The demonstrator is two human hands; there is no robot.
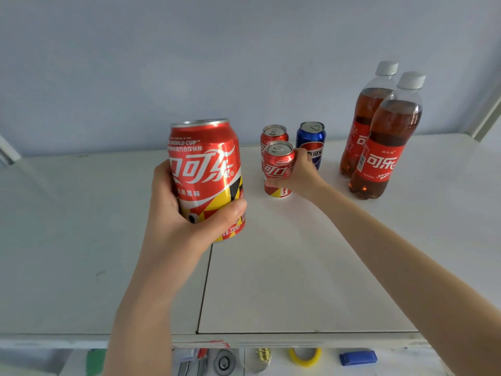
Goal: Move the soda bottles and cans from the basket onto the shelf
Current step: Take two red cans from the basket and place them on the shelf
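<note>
The left hand (173,213) wraps its fingers round the waist of a red aluminium cola can (206,169), smooth, rigid and likely weighty if full, above the white shelf (298,267), while the right hand (299,176) clasps a second red can (279,165) standing at its two o'clock.

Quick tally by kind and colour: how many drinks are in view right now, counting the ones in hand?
Red cans: 3
Blue can: 1
Cola bottles: 2
Total: 6
</note>
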